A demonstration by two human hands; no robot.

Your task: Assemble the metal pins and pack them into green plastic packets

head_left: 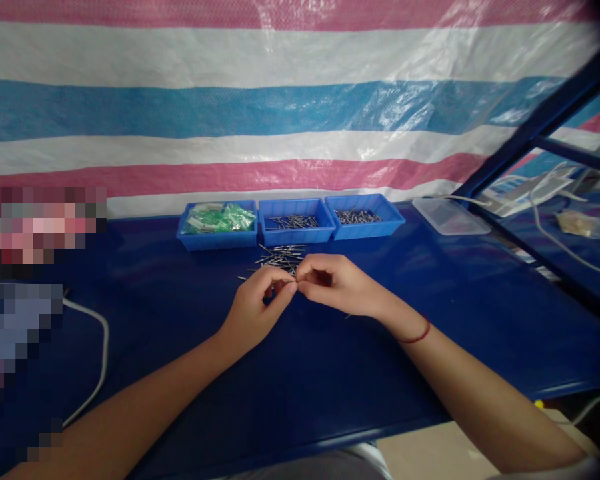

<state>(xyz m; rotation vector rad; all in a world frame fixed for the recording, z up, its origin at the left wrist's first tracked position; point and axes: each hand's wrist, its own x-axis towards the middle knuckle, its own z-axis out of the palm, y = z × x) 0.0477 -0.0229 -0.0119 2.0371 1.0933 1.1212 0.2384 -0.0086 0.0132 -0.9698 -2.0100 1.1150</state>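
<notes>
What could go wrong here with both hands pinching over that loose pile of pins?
The loose pins lie unboxed on the blue table just beyond the left hand and right hand; a wrist sweep could scatter them.
Whatever the fingertips pinch is too small to make out; dropped, it might vanish among that pile.
The middle bin and right bin hold similar metal pins, so mix-ups seem possible.

No text can be read; green packets [219,218] seemingly too blurred.

Dark blue table [455,313], three blue trays [296,235] along its back, loose metal pins [280,255] before them, perhaps a clear lid [450,217] right, white cable [103,347] left.
</notes>
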